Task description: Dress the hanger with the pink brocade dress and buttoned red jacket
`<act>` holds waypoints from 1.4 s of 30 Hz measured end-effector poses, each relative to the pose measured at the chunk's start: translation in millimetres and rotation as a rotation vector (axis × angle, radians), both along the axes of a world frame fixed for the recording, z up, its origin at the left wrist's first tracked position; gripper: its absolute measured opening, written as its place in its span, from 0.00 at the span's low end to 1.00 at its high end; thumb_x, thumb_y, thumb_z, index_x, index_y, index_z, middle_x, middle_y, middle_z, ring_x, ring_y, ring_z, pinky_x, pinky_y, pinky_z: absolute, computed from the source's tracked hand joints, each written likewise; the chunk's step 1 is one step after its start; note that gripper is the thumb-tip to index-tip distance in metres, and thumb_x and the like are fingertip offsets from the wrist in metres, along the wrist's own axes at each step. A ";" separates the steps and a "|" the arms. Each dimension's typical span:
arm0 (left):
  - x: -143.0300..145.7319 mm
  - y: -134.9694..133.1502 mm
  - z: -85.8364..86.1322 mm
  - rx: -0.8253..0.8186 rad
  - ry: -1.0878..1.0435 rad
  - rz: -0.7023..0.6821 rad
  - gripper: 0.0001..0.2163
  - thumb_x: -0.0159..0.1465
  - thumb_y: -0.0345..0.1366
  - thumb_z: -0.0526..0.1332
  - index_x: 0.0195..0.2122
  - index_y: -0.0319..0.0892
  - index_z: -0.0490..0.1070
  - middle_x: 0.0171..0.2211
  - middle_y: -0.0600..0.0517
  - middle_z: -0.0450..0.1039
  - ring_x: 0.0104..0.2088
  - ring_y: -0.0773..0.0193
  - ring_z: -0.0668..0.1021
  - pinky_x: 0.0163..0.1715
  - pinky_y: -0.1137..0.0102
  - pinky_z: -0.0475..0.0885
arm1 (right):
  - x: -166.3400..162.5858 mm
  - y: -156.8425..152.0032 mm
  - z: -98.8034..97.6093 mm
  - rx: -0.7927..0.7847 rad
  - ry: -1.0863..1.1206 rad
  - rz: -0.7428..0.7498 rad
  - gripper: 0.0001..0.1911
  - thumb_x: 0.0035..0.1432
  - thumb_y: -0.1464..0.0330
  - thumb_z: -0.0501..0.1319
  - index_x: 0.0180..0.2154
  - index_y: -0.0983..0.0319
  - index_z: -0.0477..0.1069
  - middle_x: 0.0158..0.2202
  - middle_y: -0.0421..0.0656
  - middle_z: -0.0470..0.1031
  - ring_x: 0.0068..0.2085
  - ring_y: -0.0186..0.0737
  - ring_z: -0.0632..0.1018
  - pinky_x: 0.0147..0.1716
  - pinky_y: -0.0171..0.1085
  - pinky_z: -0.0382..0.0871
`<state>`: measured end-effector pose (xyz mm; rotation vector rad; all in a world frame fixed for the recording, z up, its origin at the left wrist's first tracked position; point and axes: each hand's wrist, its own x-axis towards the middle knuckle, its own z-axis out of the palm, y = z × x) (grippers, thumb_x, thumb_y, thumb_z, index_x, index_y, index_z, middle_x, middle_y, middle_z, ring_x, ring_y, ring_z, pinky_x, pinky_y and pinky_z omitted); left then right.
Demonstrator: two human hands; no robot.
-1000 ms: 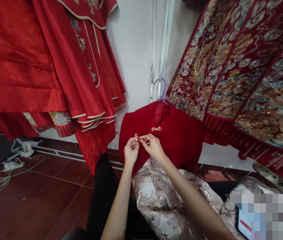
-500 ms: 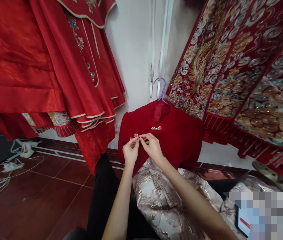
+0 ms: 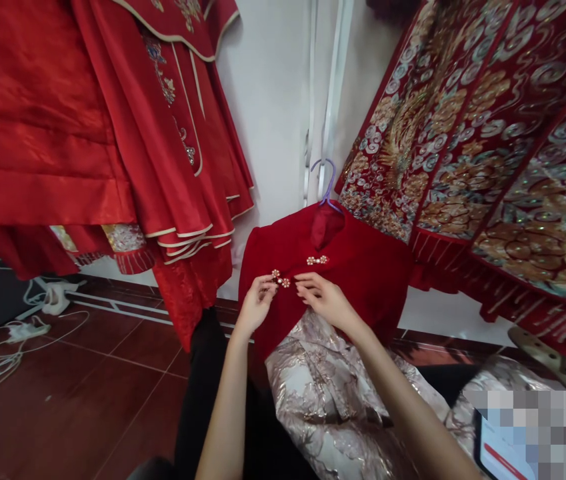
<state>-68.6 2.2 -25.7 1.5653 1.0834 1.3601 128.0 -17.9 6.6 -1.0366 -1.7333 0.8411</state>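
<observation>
A dark red jacket (image 3: 363, 267) hangs in front of me on a purple hanger (image 3: 330, 177). Its front carries a gold flower-shaped clasp with pearls (image 3: 317, 261) near the collar and a second similar clasp (image 3: 281, 279) lower left, sitting tilted. My left hand (image 3: 256, 307) is at the left of the lower clasp, its bent fingertips pinched together against the jacket's cloth. To the right of that clasp, my right hand (image 3: 330, 303) holds nothing; its fingers are loosely apart, close to the jacket front. The undersides of my fingertips are hidden.
Red garments (image 3: 163, 147) hang at left, and a heavily embroidered red garment (image 3: 463, 147) hangs at right. Shiny patterned cloth (image 3: 323, 393) lies across my lap. A phone (image 3: 500, 450) is at lower right. White cables (image 3: 7, 347) lie on the tiled floor (image 3: 93, 400).
My hands, fingertips together at the lower clasp before, have parted. The right moved right and its fingers opened; the left shifted slightly left. The lower clasp now shows fully.
</observation>
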 end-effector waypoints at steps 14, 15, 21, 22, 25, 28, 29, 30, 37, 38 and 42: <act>34.9 -31.6 24.1 -0.493 0.154 -0.449 0.13 0.57 0.42 0.63 0.31 0.35 0.73 0.29 0.47 0.75 0.29 0.64 0.76 0.36 0.66 0.72 | 96.8 -26.7 -2.8 -0.375 -0.599 0.140 0.23 0.56 0.51 0.55 0.33 0.63 0.77 0.35 0.45 0.79 0.37 0.44 0.77 0.39 0.39 0.69; 45.0 -28.4 15.8 -0.517 0.055 -0.402 0.11 0.54 0.40 0.65 0.31 0.35 0.71 0.28 0.48 0.74 0.29 0.65 0.76 0.36 0.66 0.72 | 101.2 -25.3 -4.4 -0.369 -0.615 0.102 0.23 0.56 0.51 0.55 0.34 0.63 0.77 0.37 0.46 0.79 0.39 0.46 0.77 0.41 0.40 0.69; 94.0 -18.9 -15.4 -0.308 -0.742 -0.206 0.13 0.50 0.34 0.67 0.36 0.40 0.67 0.30 0.56 0.69 0.35 0.71 0.75 0.48 0.69 0.68 | 100.7 -9.1 -27.4 -0.348 -0.627 -0.263 0.38 0.48 0.55 0.64 0.56 0.71 0.61 0.53 0.61 0.68 0.53 0.54 0.72 0.52 0.44 0.65; 98.5 -19.3 -17.3 -0.306 -0.760 -0.208 0.14 0.50 0.34 0.66 0.38 0.40 0.68 0.29 0.56 0.69 0.34 0.71 0.75 0.48 0.68 0.68 | 92.8 -6.4 -31.9 -0.336 -0.618 -0.284 0.44 0.45 0.57 0.67 0.58 0.72 0.57 0.55 0.62 0.66 0.55 0.55 0.71 0.52 0.45 0.65; 104.4 -22.2 -20.8 -0.320 -0.626 -0.253 0.18 0.51 0.35 0.66 0.42 0.40 0.68 0.28 0.56 0.70 0.33 0.69 0.75 0.45 0.68 0.69 | 68.8 0.3 -40.8 -0.262 -0.631 -0.396 0.47 0.41 0.63 0.69 0.59 0.74 0.53 0.56 0.65 0.63 0.56 0.58 0.68 0.51 0.46 0.65; 101.3 -25.7 -21.4 -0.288 -0.438 -0.331 0.19 0.50 0.33 0.67 0.44 0.39 0.68 0.33 0.51 0.74 0.37 0.65 0.76 0.42 0.70 0.68 | 69.2 4.4 -39.8 -0.200 -0.625 -0.429 0.33 0.45 0.72 0.62 0.55 0.71 0.60 0.51 0.61 0.69 0.52 0.55 0.72 0.48 0.44 0.67; 99.6 -26.8 -21.0 -0.268 -0.387 -0.360 0.18 0.50 0.33 0.67 0.43 0.38 0.69 0.35 0.50 0.74 0.38 0.64 0.76 0.42 0.70 0.68 | 76.9 4.4 -37.4 -0.191 -0.616 -0.394 0.30 0.46 0.75 0.60 0.54 0.69 0.63 0.49 0.58 0.71 0.51 0.53 0.74 0.47 0.42 0.67; 98.2 -28.0 -20.4 -0.250 -0.334 -0.397 0.18 0.50 0.33 0.68 0.42 0.38 0.69 0.37 0.48 0.75 0.39 0.63 0.76 0.41 0.70 0.68 | 87.7 3.5 -34.1 -0.186 -0.606 -0.349 0.27 0.46 0.77 0.58 0.52 0.66 0.65 0.47 0.55 0.73 0.49 0.50 0.75 0.47 0.40 0.67; 106.6 -46.2 -5.5 -0.322 0.006 -0.794 0.17 0.46 0.40 0.71 0.34 0.37 0.72 0.27 0.53 0.72 0.30 0.66 0.73 0.32 0.72 0.67 | 160.0 -35.2 6.3 -0.345 -0.347 0.132 0.20 0.53 0.64 0.59 0.48 0.64 0.71 0.44 0.47 0.77 0.45 0.45 0.77 0.47 0.41 0.70; 108.0 -50.1 -0.1 -0.342 0.041 -0.877 0.17 0.46 0.40 0.71 0.33 0.36 0.72 0.26 0.53 0.71 0.30 0.67 0.73 0.31 0.73 0.67 | 163.1 -42.3 13.7 -0.374 -0.305 0.180 0.22 0.54 0.61 0.60 0.50 0.63 0.69 0.44 0.48 0.76 0.45 0.45 0.77 0.47 0.42 0.70; 101.5 -64.1 30.2 -0.346 0.211 -1.198 0.15 0.46 0.40 0.71 0.27 0.36 0.72 0.23 0.56 0.69 0.26 0.71 0.70 0.28 0.75 0.66 | 159.0 -64.3 42.5 -0.285 -0.231 0.092 0.29 0.58 0.54 0.58 0.57 0.59 0.63 0.50 0.50 0.73 0.53 0.46 0.73 0.54 0.45 0.66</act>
